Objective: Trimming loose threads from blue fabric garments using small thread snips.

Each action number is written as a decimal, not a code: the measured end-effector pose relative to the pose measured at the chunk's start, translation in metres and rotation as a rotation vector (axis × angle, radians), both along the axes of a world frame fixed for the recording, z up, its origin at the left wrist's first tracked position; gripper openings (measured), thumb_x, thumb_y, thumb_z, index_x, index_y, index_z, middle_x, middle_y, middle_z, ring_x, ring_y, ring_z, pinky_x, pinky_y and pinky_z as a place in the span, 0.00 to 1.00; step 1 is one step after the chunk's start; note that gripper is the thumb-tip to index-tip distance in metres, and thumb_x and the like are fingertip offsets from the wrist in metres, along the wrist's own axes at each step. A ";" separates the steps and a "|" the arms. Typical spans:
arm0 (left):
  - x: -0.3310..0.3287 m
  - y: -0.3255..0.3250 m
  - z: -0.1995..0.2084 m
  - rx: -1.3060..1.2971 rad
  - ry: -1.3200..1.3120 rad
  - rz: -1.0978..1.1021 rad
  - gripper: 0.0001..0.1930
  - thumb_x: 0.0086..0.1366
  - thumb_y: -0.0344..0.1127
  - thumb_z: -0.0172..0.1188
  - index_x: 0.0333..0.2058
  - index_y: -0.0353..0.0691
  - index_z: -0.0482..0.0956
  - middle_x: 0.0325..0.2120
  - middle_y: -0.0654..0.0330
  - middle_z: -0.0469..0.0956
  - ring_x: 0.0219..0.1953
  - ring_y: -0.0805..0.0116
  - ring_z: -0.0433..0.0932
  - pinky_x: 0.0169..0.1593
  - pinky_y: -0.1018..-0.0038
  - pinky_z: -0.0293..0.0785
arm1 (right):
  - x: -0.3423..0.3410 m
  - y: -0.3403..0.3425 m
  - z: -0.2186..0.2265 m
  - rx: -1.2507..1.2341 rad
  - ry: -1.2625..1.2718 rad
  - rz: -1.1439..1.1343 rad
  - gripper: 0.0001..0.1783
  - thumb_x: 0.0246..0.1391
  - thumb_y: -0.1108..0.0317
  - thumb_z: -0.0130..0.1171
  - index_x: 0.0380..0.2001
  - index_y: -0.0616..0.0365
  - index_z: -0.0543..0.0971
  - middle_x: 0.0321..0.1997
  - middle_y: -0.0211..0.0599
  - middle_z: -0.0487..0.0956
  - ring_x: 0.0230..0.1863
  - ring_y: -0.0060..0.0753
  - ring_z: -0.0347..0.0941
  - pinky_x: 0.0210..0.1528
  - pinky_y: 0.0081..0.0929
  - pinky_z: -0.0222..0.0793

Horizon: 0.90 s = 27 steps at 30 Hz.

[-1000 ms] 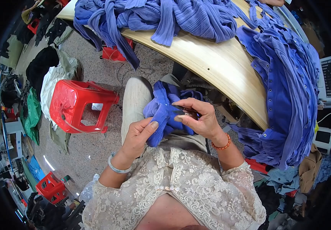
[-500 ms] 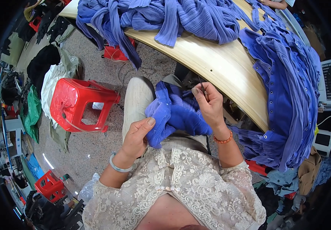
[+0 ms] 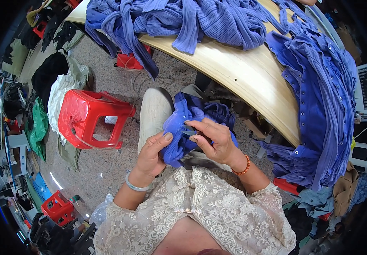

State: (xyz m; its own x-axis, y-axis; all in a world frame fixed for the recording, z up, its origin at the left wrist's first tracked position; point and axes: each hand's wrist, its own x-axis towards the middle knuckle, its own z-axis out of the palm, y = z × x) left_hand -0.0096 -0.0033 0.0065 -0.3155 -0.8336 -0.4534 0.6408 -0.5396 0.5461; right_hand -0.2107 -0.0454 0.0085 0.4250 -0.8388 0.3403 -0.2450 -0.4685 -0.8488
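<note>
Over my lap lies a bunched blue-purple garment (image 3: 174, 146) of ribbed cloth, with small shiny spots along one edge. My left hand (image 3: 153, 154) pinches its left side between thumb and fingers. Close to it, on the right, my right hand (image 3: 214, 139) is closed around small metal thread snips (image 3: 187, 131). The snips' blades point left and lie against or just over the cloth; I cannot tell whether they touch it. Their handles are hidden in my fingers.
A curved wooden table (image 3: 243, 72) runs ahead and right. It bears heaped blue-purple pleated garments (image 3: 217, 21) and a row of eyeleted ones (image 3: 307, 97). A red stool (image 3: 79, 114) stands at left, with white cloth (image 3: 58, 95) behind it. Cardboard (image 3: 256, 127) lies under the table.
My right hand has moved left and down to the garment, bringing the snips from upright to pointing left at the cloth. My left hand keeps its grip.
</note>
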 end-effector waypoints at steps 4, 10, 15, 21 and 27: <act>0.000 0.002 -0.001 -0.001 -0.014 -0.005 0.15 0.67 0.36 0.52 0.47 0.32 0.75 0.40 0.59 0.79 0.39 0.74 0.78 0.46 0.75 0.75 | 0.000 0.001 0.004 -0.071 0.134 -0.047 0.15 0.49 0.71 0.61 0.42 0.60 0.78 0.23 0.39 0.72 0.21 0.36 0.69 0.24 0.27 0.64; -0.003 -0.003 0.002 -0.016 -0.061 -0.018 0.15 0.67 0.36 0.52 0.46 0.32 0.75 0.38 0.60 0.79 0.37 0.76 0.78 0.43 0.77 0.74 | -0.001 -0.002 -0.004 0.521 -0.301 -0.069 0.17 0.53 0.69 0.61 0.47 0.63 0.75 0.27 0.19 0.68 0.26 0.08 0.58 0.27 0.11 0.54; -0.005 -0.009 0.000 -0.095 -0.115 -0.116 0.18 0.67 0.37 0.51 0.49 0.30 0.71 0.42 0.57 0.78 0.42 0.72 0.78 0.48 0.74 0.74 | 0.014 -0.012 -0.013 0.812 -0.414 0.045 0.10 0.51 0.68 0.64 0.33 0.63 0.78 0.23 0.15 0.70 0.24 0.06 0.56 0.25 0.08 0.51; -0.009 -0.005 0.003 -0.169 -0.148 -0.106 0.17 0.63 0.29 0.55 0.50 0.30 0.70 0.41 0.57 0.77 0.41 0.75 0.77 0.47 0.77 0.74 | 0.011 -0.019 -0.031 0.689 -0.374 -0.049 0.07 0.52 0.70 0.63 0.29 0.63 0.78 0.23 0.16 0.71 0.25 0.06 0.59 0.25 0.08 0.55; 0.000 0.001 0.000 -0.087 -0.162 -0.210 0.13 0.65 0.32 0.54 0.46 0.32 0.74 0.37 0.62 0.78 0.36 0.78 0.77 0.42 0.82 0.74 | 0.004 -0.030 -0.020 0.659 -0.486 -0.131 0.05 0.54 0.71 0.61 0.29 0.60 0.76 0.21 0.13 0.67 0.23 0.05 0.54 0.24 0.08 0.51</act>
